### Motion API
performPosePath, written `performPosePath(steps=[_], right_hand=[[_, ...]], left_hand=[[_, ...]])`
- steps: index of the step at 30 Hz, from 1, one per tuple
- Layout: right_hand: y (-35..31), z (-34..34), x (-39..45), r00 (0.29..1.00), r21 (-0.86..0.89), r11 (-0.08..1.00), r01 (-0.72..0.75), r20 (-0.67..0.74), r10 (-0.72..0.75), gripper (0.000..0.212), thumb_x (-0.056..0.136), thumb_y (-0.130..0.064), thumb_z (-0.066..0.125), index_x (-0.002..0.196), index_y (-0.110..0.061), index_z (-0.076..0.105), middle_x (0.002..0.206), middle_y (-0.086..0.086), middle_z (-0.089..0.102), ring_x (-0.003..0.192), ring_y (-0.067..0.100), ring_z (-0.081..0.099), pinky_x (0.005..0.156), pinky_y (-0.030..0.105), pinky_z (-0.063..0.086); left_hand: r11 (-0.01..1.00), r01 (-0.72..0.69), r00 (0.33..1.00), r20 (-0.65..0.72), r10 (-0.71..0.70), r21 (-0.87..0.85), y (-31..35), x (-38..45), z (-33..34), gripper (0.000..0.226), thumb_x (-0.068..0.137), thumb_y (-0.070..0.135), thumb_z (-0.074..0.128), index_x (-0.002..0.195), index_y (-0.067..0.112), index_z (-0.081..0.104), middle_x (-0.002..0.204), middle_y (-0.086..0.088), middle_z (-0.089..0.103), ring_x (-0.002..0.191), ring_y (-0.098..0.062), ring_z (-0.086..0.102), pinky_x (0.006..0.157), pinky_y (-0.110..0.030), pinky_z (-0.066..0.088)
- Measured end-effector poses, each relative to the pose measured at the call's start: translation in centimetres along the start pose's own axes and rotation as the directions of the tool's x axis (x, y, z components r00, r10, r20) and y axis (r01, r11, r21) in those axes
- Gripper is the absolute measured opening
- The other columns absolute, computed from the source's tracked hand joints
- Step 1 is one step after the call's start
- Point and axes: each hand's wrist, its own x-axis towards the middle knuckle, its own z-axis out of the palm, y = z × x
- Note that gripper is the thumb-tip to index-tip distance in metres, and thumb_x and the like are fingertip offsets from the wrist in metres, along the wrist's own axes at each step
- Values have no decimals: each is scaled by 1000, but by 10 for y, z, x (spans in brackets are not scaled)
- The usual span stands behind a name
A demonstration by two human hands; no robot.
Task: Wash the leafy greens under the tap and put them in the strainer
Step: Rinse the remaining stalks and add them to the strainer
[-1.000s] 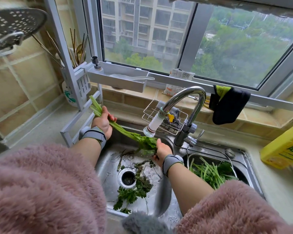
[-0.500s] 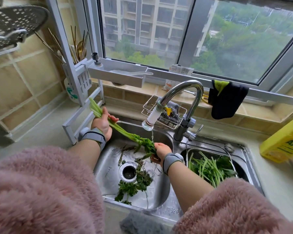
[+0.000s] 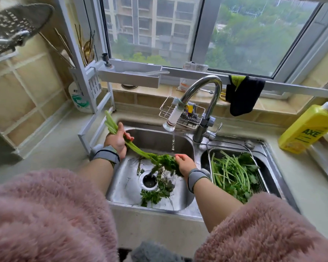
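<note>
- The left hand (image 3: 116, 141) is wrapped around the pale stalk end of a bunch of leafy greens (image 3: 140, 151), to the left of the tap (image 3: 198, 103) and over the left rim of the sink (image 3: 186, 206).
- The bunch slants down to the right across the basin, its stalk tips poking up past the left hand and its leafy end lying just below the tap's white nozzle (image 3: 172, 118).
- A thin stream of water (image 3: 173, 141) falls from the nozzle toward the leafy end.
- The right hand (image 3: 186, 163) sits at that leafy end with its fingers curled onto the leaves, right of the stream.
- Loose scraps of greens (image 3: 155, 193) lie on the basin floor around the drain (image 3: 149, 180), below the tap.
- The strainer (image 3: 257, 167), a wire basket, sits in the smaller basin to the right of the tap and holds a pile of washed greens (image 3: 233, 174).
- A yellow bottle (image 3: 307, 129) lies tilted on the tabletop (image 3: 301, 186) far right of the tap.
- A dark cloth (image 3: 242, 97) hangs just behind and right of the tap.
</note>
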Motion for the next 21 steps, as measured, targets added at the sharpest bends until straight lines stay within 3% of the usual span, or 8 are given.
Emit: performPosePath(steps=[3,6,8,10,13,16,21], right_hand=[[5,8,-12,1000,10,1000,-20,23,20,31,96,-23,48,119,-6,60,113,10,62,95,20,55,66,22,41],[11,-3,-28,996,79,995,-63,-52,67,27,94,-24,50,114,-10,64,100,5,61,82,18,56,56,11,42],[13,-16,-35,992,82,994,-67,-103,75,26,93,-19,51,113,-8,65,104,5,63,91,21,58,74,18,49],[16,-40,-43,981,132,989,-69,-173,92,25,91,-16,54,111,-6,67,112,13,66,98,25,59,90,30,48],[22,-81,-51,955,161,986,-40,-284,85,23,90,-13,57,107,-3,68,103,9,65,94,21,56,82,28,44],[31,-119,-57,935,107,993,-43,-347,78,17,89,-16,58,100,-10,69,96,4,61,97,22,55,85,29,43],[70,-188,-62,940,-90,990,-112,-333,76,24,90,-22,55,99,-5,69,103,12,66,100,29,58,85,33,46]], left_hand=[[1000,0,1000,30,0,14,5,-4,-9,40,99,29,41,63,12,38,30,8,42,29,-2,43,54,-22,45],[999,20,994,109,-23,32,0,-16,-3,40,99,29,40,63,12,38,30,9,42,29,-2,43,59,-24,43],[995,37,984,168,-52,92,-7,-26,6,40,98,29,41,63,11,39,31,8,44,31,-2,46,61,-25,43],[988,55,962,259,-91,144,-15,-40,23,40,98,29,42,62,10,41,34,7,47,34,-4,49,65,-28,44],[976,70,914,379,-146,205,-29,-63,56,39,97,27,43,63,8,42,37,5,49,43,-12,53,68,-35,45],[970,68,869,463,-173,235,-46,-82,89,40,97,27,44,62,6,42,38,3,51,38,-9,53,71,-39,49],[910,92,814,496,-302,404,-83,-111,162,40,97,29,45,66,5,44,42,-5,50,34,-16,54,44,-28,54]])
